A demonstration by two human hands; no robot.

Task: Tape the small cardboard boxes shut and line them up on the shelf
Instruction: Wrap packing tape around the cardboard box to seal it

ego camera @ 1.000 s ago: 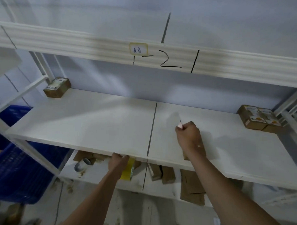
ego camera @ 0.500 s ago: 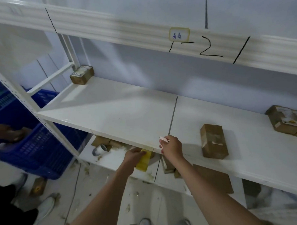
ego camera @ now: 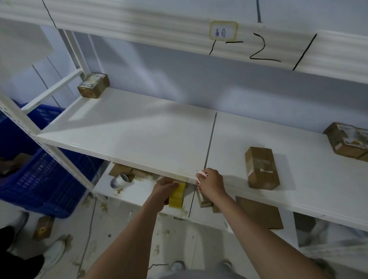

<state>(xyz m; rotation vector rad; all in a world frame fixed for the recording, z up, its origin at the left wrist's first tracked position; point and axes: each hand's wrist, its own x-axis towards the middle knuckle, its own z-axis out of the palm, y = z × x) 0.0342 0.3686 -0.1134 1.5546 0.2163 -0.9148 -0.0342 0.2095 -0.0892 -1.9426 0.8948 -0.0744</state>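
A taped small cardboard box [ego camera: 262, 168] lies alone on the white shelf [ego camera: 141, 135], right of the seam. My right hand [ego camera: 210, 185] is at the shelf's front edge, left of that box, and pinches a small pink-white cutter. My left hand [ego camera: 166, 191] grips a yellow tape roll [ego camera: 177, 196] just under the shelf's front edge. One more box [ego camera: 93, 88] sits in the far left back corner. A pair of labelled boxes [ego camera: 352, 143] stands at the far right.
The lower shelf [ego camera: 139, 196] carries a grey tape roll [ego camera: 119, 181], flat cardboard [ego camera: 260, 212] and more small boxes. A blue crate [ego camera: 31, 171] stands at the left behind the rack post. Another person's shoes [ego camera: 52, 253] and a box [ego camera: 42, 230] are on the floor.
My right hand has let go of the box on the shelf and pulled back to the front edge. The view has shifted left and down. The left hand still holds the tape.
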